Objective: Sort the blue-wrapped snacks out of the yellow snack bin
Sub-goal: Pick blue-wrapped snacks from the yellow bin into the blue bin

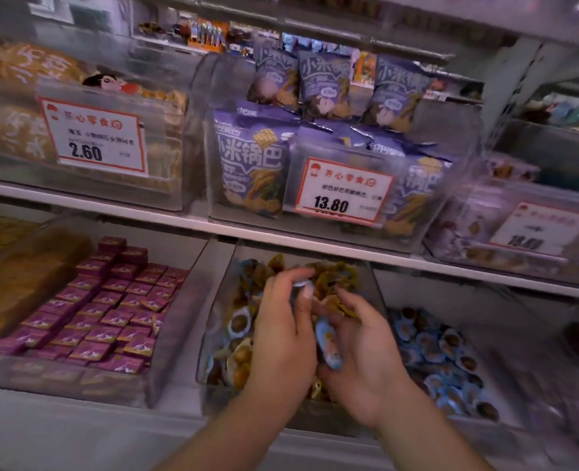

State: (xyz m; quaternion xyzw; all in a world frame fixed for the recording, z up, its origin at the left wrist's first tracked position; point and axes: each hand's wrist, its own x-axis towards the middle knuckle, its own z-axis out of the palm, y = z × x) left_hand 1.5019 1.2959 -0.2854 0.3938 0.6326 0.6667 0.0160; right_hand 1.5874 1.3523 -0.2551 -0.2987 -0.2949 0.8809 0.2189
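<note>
While the left hand (286,321) pinches a blue snack (302,286) over the middle of the yellow bin (213,321), the right hand (359,348) cups another (328,346), long axis upright; the blue bin (396,321) lies just right, nearer that hand.

We see both forearms bare to the frame edge, no sleeves; left hand (283,334) and right hand (362,355) ungloved, short nails

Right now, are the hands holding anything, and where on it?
Left hand pinches a blue-wrapped snack by its edge at the fingertips. Right hand grips another blue-wrapped snack around its middle, against the palm.
</note>
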